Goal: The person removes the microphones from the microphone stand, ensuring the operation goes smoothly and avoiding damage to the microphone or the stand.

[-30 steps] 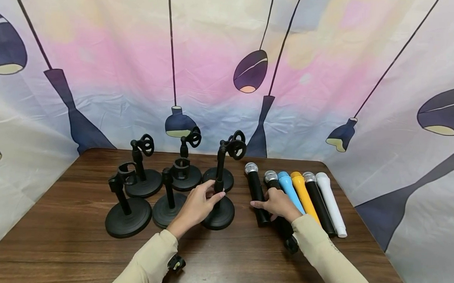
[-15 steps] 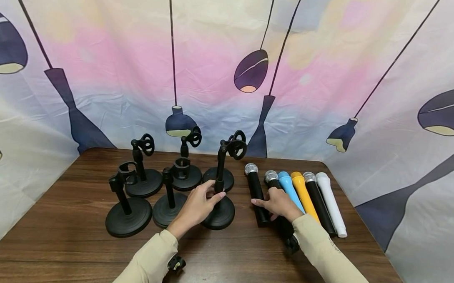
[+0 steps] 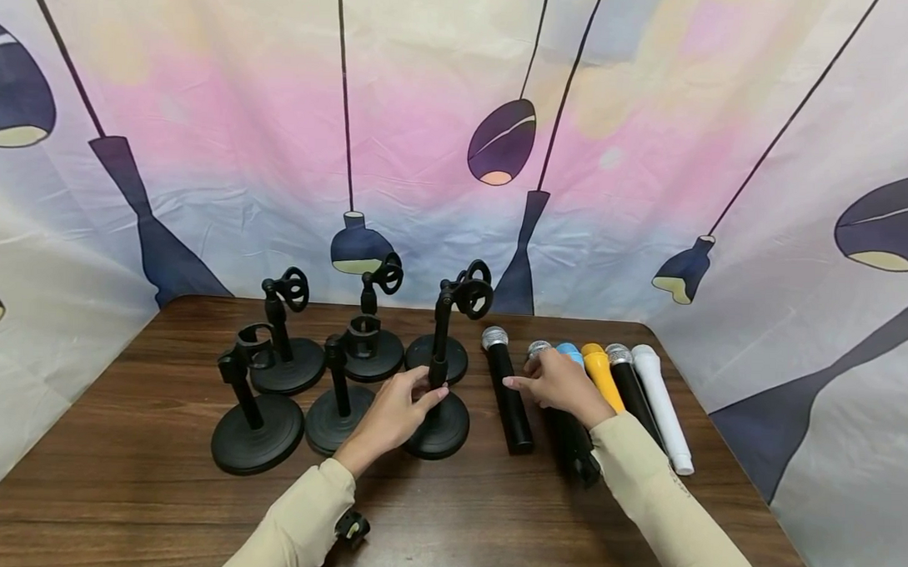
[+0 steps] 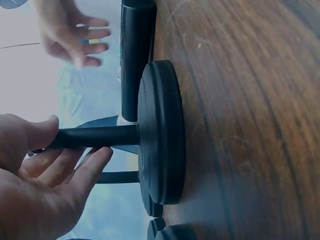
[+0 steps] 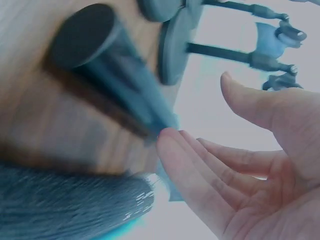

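My left hand [image 3: 431, 383] grips the pole of a black microphone stand [image 3: 437, 433] on the wooden table [image 3: 154, 490]. In the left wrist view, the left hand [image 4: 75, 142] has its thumb above the pole and its fingers below, close to the stand's round base [image 4: 160, 132]. My right hand [image 3: 541, 380] hovers with straight fingers over the heads of a row of microphones. Its fingertips point at the leftmost black microphone [image 3: 507, 398], which lies apart from the others. The right wrist view is blurred and shows the flat right hand [image 5: 200, 115] beside that black microphone [image 5: 105, 65].
Several more black stands [image 3: 257, 431] stand left of and behind the held one. Right of the black microphone lie another black one [image 3: 572, 446], a blue [image 3: 569, 352], a yellow [image 3: 601, 372], a black [image 3: 632, 394] and a white one [image 3: 663, 408]. A printed cloth backdrop [image 3: 459, 150] surrounds the table.
My right hand has moved back toward the microphone heads. The leftmost black microphone has shifted left, away from the one beside it. The left hand has stayed on the stand pole.
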`<state>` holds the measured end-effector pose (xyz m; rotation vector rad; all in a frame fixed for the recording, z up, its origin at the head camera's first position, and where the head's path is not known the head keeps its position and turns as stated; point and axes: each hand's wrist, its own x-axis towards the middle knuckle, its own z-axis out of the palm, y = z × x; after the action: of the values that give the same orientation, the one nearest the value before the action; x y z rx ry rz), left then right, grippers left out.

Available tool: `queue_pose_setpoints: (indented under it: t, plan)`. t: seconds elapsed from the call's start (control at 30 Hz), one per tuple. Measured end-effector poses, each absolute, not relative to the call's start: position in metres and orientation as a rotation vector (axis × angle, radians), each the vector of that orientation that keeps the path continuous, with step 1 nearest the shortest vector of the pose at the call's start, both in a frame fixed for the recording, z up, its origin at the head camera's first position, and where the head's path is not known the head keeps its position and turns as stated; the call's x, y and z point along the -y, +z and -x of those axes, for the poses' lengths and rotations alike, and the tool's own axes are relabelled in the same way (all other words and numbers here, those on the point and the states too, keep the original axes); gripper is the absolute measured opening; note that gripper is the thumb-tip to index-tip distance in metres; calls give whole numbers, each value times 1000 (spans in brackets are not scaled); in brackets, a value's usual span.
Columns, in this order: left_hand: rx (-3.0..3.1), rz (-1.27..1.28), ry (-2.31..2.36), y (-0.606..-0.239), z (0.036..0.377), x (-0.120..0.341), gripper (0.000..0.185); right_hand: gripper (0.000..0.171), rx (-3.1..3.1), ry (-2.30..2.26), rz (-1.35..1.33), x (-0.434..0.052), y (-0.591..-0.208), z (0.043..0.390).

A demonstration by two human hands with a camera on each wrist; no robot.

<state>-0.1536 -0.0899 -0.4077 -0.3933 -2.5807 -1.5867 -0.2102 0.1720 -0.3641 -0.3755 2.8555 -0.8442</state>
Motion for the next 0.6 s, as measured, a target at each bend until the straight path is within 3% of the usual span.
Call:
queue_pose_setpoints:
  t: [0.3,0.6]
  plan:
    - [2567,415,-1545,-411,155,92,12,46,-2907,-872,578,-143,-347,205]
    - [2578,431,-1539,-412,155,98,19,42,-2808,-1012,685,-117,-343,200]
